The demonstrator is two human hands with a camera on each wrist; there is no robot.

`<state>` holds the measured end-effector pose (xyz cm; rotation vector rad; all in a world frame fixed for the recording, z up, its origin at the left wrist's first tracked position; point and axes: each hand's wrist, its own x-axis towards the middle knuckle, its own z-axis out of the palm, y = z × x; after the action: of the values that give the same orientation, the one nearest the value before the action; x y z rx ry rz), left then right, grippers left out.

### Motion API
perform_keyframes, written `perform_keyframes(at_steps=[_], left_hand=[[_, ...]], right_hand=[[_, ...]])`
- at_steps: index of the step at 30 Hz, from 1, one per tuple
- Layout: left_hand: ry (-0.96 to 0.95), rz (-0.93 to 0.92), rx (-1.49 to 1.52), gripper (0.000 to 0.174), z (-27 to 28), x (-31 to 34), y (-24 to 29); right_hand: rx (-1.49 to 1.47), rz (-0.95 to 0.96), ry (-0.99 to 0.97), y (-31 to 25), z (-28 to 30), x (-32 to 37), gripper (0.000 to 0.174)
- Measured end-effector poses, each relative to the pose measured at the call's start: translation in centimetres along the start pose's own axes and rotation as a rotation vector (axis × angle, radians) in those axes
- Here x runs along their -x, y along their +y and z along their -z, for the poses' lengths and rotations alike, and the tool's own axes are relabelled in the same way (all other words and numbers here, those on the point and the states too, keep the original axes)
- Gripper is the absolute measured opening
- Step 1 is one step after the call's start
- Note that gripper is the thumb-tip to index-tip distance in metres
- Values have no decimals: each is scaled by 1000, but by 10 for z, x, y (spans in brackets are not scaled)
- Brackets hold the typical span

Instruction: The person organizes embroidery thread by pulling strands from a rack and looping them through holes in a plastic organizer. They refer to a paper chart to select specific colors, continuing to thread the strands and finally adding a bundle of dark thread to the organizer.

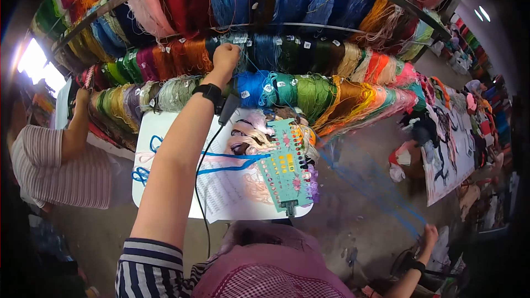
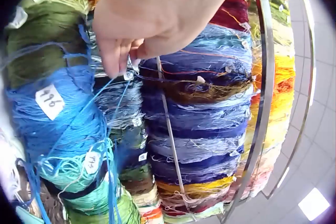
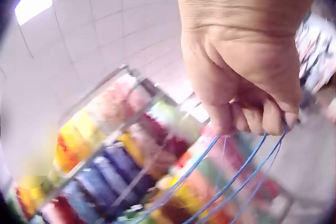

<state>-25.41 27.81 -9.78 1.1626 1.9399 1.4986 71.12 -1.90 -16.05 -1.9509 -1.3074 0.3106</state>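
My left hand (image 1: pixel 225 60) reaches up to the middle row of hanging thread skeins, its fingers curled. Seen from the left wrist, thin blue strands (image 2: pixel 92 102) run down from its pinched fingertips, across a bright blue skein (image 2: pixel 73 121) with a white number tag (image 2: pixel 49 102). Far out at the lower right is my right hand (image 1: pixel 429 235), holding long blue threads that stretch back toward the rack, blurred. The right wrist view shows its fingers curled round several blue threads (image 3: pixel 201 158), which hang in loops below the fist.
Below the rack, a white table (image 1: pixel 144 132) holds printed papers (image 1: pixel 212 201), a teal thread card (image 1: pixel 287 160) and blue threads (image 1: pixel 226 170). A black cable (image 1: pixel 197 187) hangs near my left forearm. Another person (image 1: pixel 61 165) stands left; a second table (image 1: pixel 450 149) with threads is right.
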Motion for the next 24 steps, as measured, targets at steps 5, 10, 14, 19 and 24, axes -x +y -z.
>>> perform_keyframes(at_steps=[5,10,14,19,24], left_hand=[[11,-273,-840,15,14,35,31],[-488,-802,-315,10,-17,107,69],[-582,-1136,-626,11,-53,150,68],[-403,-849,-578,10,-48,131,71],[171,-267,-314,18,24,36,80]], right_hand=[[585,-313,287,3,86,39,30],[-39,13,440,-16,7,22,20],[-658,-253,239,-125,-107,18,13],[-529,-263,-42,-233,-182,40,10],[-223,313,-119,-273,-247,64,11]])
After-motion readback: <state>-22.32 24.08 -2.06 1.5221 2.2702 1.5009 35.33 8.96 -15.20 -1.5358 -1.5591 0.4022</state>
